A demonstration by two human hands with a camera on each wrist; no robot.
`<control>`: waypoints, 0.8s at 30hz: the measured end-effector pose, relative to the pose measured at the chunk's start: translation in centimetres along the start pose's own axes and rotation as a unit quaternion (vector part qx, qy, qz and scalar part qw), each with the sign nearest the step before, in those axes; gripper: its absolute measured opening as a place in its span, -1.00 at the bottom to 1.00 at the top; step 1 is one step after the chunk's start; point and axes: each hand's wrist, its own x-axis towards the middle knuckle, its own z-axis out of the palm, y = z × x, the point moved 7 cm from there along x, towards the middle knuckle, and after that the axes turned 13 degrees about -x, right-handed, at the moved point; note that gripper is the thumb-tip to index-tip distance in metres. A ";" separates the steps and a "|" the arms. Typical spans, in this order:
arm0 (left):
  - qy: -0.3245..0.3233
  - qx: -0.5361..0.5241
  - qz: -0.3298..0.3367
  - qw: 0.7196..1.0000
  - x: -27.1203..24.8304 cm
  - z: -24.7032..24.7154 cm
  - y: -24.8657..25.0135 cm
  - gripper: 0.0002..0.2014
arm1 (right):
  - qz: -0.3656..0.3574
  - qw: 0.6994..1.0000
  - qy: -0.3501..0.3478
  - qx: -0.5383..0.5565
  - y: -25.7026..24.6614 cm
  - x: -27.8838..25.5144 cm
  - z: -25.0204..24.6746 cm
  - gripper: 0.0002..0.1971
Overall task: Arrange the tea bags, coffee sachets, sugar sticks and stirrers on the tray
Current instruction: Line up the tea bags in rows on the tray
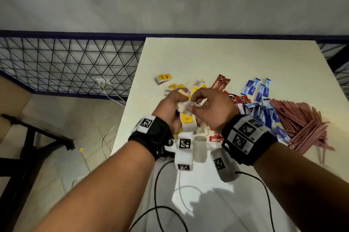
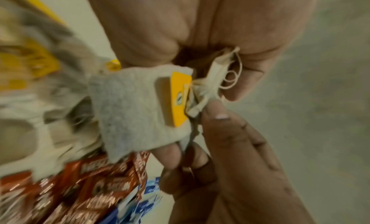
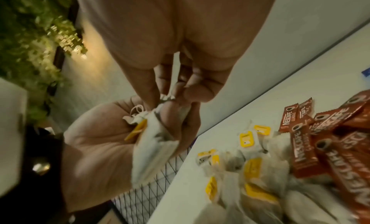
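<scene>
Above the loose heap of tea bags (image 1: 186, 88) near the left edge of the tabletop (image 1: 226, 58), I have both hands close together, working on a single tea bag (image 2: 136, 107). My left hand (image 1: 171, 107) cradles the paper pouch in its curled fingers, and my right hand (image 1: 209, 108) pinches the bunched top of the bag, where the string (image 2: 232, 78) loops out beside the yellow tag (image 2: 180, 99). So both hands are clamped on the same bag, lifted clear of the heap.

I judge this bag as almost weightless, soft and easily crushed; the filter paper would tear if I pull the two hands apart, and the string looks liable to tangle with neighbouring bags. The safest hold seems to be flat across the pouch, or on the stiff card tag, not on the string alone.

Right of the tea bag heap lie the red Nescafe coffee sachets (image 1: 220, 84), which look slick and foil-like but firm enough to pinch by an end. Further right of the heap are the blue sugar sticks (image 1: 261, 93), then the reddish stirrers (image 1: 300, 118) in a fanned pile, thin and probably best gathered as a bundle. I see no tray in any view.
</scene>
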 end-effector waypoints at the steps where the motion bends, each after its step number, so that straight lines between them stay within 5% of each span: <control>1: 0.004 -0.008 -0.002 1.000 -0.7 -0.7 -0.7 -0.72 | -0.013 0.999 -0.018 -0.037 0.0 -0.6 0.5 -0.81; 2: -0.002 -0.016 -0.015 1.000 -1.4 -1.0 -1.5 -0.82 | -0.024 0.997 -0.036 -0.071 -0.1 -1.1 1.0 -0.79; 6: 0.024 -0.014 -0.054 0.998 -3.5 -2.4 -3.7 -0.43 | -0.092 0.986 -0.073 -0.122 -1.4 -2.8 2.3 -0.71; 13: 0.079 0.064 -0.037 0.994 -5.5 -2.8 -4.6 -0.32 | -0.117 0.985 -0.081 -0.094 -2.8 -5.4 1.6 -0.70; 17: 0.070 0.019 -0.057 0.996 -6.7 -2.1 -5.6 -0.02 | -0.087 0.994 -0.063 0.005 -1.9 -7.0 0.8 -0.87; 21: -0.005 -0.053 -0.067 0.996 -8.2 -0.2 -6.3 -0.39 | 0.007 0.975 -0.080 0.208 -0.3 -8.1 -0.1 -0.94; 24: 0.003 -0.078 -0.041 0.996 -8.3 -0.8 -5.9 -0.68 | 0.040 0.968 -0.060 0.241 0.4 -8.0 -1.6 -0.89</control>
